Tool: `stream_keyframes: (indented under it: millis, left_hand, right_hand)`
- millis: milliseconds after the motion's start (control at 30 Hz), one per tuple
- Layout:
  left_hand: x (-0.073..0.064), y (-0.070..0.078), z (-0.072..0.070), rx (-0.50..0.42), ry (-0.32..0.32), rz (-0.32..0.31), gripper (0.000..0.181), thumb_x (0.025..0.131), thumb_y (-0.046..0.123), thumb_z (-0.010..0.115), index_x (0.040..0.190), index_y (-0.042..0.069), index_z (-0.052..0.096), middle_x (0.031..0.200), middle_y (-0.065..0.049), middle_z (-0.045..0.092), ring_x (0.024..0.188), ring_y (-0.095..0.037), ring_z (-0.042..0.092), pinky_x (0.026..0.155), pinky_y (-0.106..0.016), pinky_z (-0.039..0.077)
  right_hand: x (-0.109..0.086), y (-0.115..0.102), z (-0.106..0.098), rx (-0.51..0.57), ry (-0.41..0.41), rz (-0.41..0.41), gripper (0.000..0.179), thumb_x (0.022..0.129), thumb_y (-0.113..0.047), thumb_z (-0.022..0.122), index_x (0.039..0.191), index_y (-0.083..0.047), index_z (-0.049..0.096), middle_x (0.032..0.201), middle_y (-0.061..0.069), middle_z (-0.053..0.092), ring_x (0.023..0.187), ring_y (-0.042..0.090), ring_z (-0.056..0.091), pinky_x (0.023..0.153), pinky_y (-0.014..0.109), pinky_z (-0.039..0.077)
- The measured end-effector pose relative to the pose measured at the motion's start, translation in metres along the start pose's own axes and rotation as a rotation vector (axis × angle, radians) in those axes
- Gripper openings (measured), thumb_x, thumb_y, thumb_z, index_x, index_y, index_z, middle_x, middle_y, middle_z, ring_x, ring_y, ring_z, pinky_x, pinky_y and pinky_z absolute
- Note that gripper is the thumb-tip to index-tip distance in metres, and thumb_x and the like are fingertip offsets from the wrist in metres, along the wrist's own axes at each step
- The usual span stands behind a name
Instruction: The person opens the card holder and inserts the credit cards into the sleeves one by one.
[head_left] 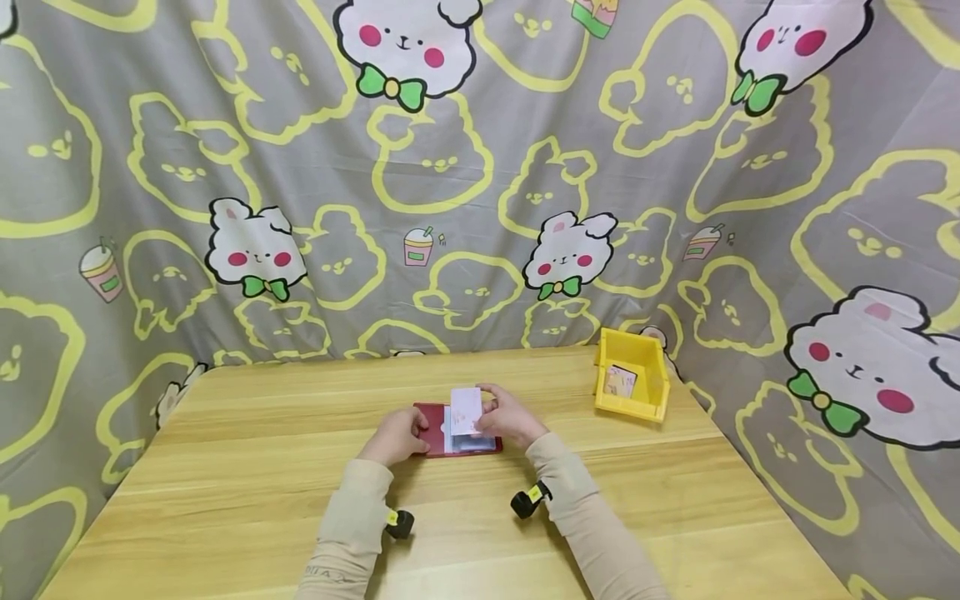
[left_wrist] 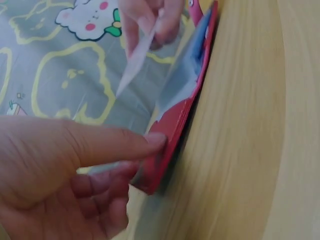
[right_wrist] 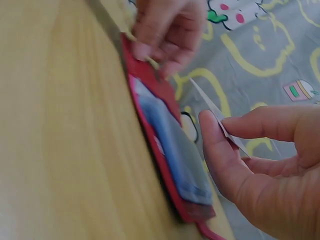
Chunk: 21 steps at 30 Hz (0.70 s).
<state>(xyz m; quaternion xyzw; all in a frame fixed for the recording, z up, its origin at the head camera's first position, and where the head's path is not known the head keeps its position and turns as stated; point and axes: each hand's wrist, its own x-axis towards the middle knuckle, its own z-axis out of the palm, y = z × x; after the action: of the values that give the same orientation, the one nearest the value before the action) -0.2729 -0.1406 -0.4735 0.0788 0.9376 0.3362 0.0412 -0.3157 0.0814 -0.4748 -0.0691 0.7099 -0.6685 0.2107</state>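
Right hand [head_left: 512, 417] pinches a thin white rectangular printed card [head_left: 465, 403] between thumb and fingers, held clear above the wallet. Left hand [head_left: 396, 435] pinches the left edge of the red booklet-style wallet with clear plastic sleeves [head_left: 432, 427], thumb on the inner face. Wallet lies open at the centre of the light wood-grain table [head_left: 247, 483]. Yellow open-front plastic bin [head_left: 637, 357] sits far right, small printed cards [head_left: 620, 381] inside. Grey cartoon-print curtain [head_left: 465, 308] hangs along the far side.

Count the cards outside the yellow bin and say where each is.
1: the pale card, pinched in the right hand above the open red holder. More may be hidden inside the holder.
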Motion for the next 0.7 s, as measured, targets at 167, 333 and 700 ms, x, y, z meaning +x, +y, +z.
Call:
stream_keyframes:
  millis: [167, 333, 700]
  left_hand:
    - [0.005, 0.003, 0.006, -0.256, -0.028, -0.041, 0.019, 0.084, 0.003, 0.068, 0.103, -0.002, 0.066, 0.083, -0.008, 0.066, 0.069, -0.013, 0.058, 0.063, -0.026, 0.05]
    - [0.009, 0.01, 0.014, -0.535, -0.021, -0.148, 0.026, 0.094, 0.006, 0.058, 0.114, -0.01, 0.062, 0.088, -0.016, 0.069, 0.066, -0.013, 0.063, 0.065, -0.028, 0.057]
    - [0.011, 0.018, 0.026, -0.799, 0.085, -0.231, 0.023, 0.091, 0.0, 0.059, 0.112, -0.01, 0.058, 0.087, -0.012, 0.065, 0.062, -0.012, 0.059, 0.059, -0.024, 0.054]
  right_hand:
    - [0.001, 0.006, 0.008, 0.033, -0.033, 0.008, 0.087, 0.073, 0.024, 0.055, 0.151, -0.002, 0.025, 0.085, 0.006, 0.044, 0.068, 0.015, 0.052, 0.067, 0.029, 0.058]
    - [-0.001, 0.006, 0.011, 0.044, -0.036, 0.017, 0.086, 0.073, 0.024, 0.055, 0.15, -0.003, 0.026, 0.086, 0.007, 0.043, 0.07, 0.018, 0.054, 0.073, 0.036, 0.059]
    - [0.0, 0.004, 0.011, -0.005, -0.044, 0.005, 0.086, 0.074, 0.018, 0.059, 0.151, -0.005, 0.026, 0.089, 0.006, 0.047, 0.07, 0.014, 0.053, 0.064, 0.023, 0.053]
